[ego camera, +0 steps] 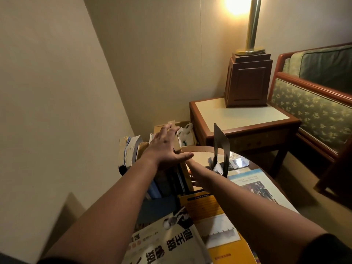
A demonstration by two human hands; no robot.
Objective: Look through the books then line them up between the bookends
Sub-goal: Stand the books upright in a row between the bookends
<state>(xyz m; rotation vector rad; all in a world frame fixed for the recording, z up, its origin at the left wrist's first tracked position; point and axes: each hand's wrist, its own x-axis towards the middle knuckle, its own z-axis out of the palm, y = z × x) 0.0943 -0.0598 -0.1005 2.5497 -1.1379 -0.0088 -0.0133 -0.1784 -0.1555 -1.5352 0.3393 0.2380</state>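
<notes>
Books (171, 180) stood upright in a tight row at the left edge of the round worktop (202, 155), close to the wall (57, 92). The left hand (165, 147) lay over the top edges of the row, with its fingers (168, 129) straight, spread and gripping nothing. A black bookend (221, 147) stood upright on the worktop to the right of the row and apart from it, with bare glass between the two. Three more books lay flat on the near part of the worktop. These were a yellow book (209, 216), a white book (167, 241) overlapping its left edge, and a pale blue book (253, 183) just beside the foot of the bookend. A side table (242, 115) stood just beyond the far rim.

The right hand (191, 164) reached under the left thumb at the right face of the row. Most of it was covered, so it could not be told whether its fingers gripped a book. The lower part of the row lay in shadow, and its titles were unreadable. The white and yellow books were cut off by the lower frame edge.

An open cardboard box (179, 128) behind the row held a white plastic bag (185, 131). A bundle of papers (131, 149) stood between the row and the wall.
</notes>
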